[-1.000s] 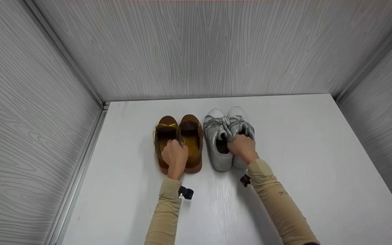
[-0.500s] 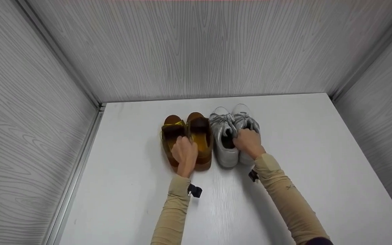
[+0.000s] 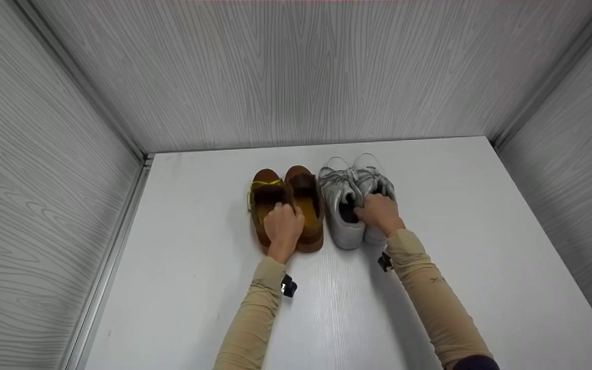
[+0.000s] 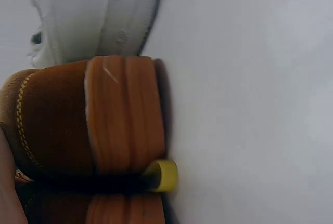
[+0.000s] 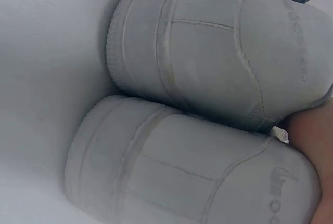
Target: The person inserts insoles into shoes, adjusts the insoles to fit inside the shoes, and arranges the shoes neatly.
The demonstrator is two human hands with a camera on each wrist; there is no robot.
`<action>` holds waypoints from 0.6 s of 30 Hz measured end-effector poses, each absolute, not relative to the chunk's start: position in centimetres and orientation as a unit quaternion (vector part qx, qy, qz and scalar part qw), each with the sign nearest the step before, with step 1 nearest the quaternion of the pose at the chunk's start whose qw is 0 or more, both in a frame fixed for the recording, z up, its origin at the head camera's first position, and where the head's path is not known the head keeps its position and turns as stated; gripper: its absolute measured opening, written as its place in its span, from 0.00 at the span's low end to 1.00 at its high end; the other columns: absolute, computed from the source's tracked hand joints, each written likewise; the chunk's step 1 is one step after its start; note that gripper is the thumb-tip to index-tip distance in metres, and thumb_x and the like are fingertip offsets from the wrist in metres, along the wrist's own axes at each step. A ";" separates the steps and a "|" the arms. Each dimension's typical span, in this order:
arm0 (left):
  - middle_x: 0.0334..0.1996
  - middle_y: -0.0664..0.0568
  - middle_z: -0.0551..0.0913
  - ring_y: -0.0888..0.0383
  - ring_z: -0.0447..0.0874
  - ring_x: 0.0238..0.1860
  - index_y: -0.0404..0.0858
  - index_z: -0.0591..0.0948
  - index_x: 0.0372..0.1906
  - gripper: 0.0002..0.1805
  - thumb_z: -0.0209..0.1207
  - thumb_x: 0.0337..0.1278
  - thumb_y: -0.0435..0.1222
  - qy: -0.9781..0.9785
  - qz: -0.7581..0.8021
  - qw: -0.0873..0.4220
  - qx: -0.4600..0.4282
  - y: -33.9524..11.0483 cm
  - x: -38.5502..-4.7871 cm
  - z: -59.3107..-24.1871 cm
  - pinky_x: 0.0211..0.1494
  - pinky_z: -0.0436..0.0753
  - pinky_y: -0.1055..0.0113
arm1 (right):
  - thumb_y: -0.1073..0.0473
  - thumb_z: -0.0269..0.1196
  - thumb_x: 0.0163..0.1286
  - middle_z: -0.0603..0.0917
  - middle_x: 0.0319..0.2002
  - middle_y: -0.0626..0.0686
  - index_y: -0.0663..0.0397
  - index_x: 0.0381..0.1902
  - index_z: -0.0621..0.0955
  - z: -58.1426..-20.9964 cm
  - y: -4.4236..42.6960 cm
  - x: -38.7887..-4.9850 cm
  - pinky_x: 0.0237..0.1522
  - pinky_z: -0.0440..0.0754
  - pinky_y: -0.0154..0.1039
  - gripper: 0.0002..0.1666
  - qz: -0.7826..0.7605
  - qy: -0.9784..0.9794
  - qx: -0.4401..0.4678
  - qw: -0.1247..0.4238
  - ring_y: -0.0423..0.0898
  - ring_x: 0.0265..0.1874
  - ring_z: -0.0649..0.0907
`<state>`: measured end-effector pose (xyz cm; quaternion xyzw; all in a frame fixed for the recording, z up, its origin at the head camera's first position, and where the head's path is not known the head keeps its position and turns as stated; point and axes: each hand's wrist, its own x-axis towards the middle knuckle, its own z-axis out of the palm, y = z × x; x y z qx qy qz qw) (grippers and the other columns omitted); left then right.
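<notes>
Two brown moccasins (image 3: 311, 240) with yellow laces stand side by side, toes toward the back wall. My left hand (image 3: 284, 226) grips their adjoining inner sides together; its fingertips are hidden inside the shoes. Close on their right is a pair of white-and-grey lace-up sneakers (image 3: 347, 236), pointing the same way. The right hand (image 3: 380, 213) holds these by their inner sides, covering part of the right shoe. A moccasin heel (image 4: 125, 115) and a yellow strip (image 4: 167, 175) show in the left wrist view. Sneaker heels (image 5: 208, 47) fill the right wrist view, their soles at the tabletop.
The white tabletop (image 3: 172, 267) carries both pairs. Grey wood-grain panels enclose it: a back wall (image 3: 296, 77), a left wall (image 3: 34, 195) and a right wall (image 3: 573, 169). Small black wrist cameras (image 3: 289, 286) sit under the sleeves.
Both hands have shifted to the right across the table with the two pairs of shoes, still gripping them. The head view has also turned slightly.
</notes>
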<state>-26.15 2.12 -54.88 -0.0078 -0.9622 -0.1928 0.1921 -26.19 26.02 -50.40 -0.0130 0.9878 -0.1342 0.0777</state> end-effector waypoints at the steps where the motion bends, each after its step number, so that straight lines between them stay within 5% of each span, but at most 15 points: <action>1: 0.20 0.42 0.81 0.42 0.82 0.22 0.32 0.82 0.17 0.21 0.57 0.61 0.41 -0.963 -0.192 0.188 -0.012 2.3 -26.3 -54.9 0.25 0.80 0.51 | 0.47 0.60 0.68 0.83 0.29 0.62 0.54 0.19 0.74 -50.4 26.2 -26.2 0.37 0.80 0.60 0.22 -0.134 0.988 -0.009 0.075 0.64 0.31 0.84; 9: 0.19 0.43 0.81 0.42 0.82 0.22 0.33 0.83 0.18 0.20 0.59 0.60 0.42 -0.964 -0.190 0.185 -0.016 2.9 -26.7 -55.0 0.24 0.79 0.50 | 0.46 0.62 0.67 0.85 0.34 0.65 0.61 0.27 0.80 -50.6 26.9 -26.3 0.40 0.80 0.60 0.22 -0.120 0.988 -0.015 0.091 0.65 0.35 0.84; 18: 0.17 0.43 0.79 0.41 0.82 0.21 0.35 0.77 0.11 0.21 0.61 0.55 0.41 -0.954 -0.223 0.192 -0.054 1.0 -26.3 -55.7 0.23 0.78 0.48 | 0.52 0.63 0.66 0.82 0.26 0.59 0.55 0.23 0.75 -50.7 25.6 -25.7 0.37 0.80 0.59 0.16 -0.125 0.985 -0.065 0.097 0.62 0.31 0.84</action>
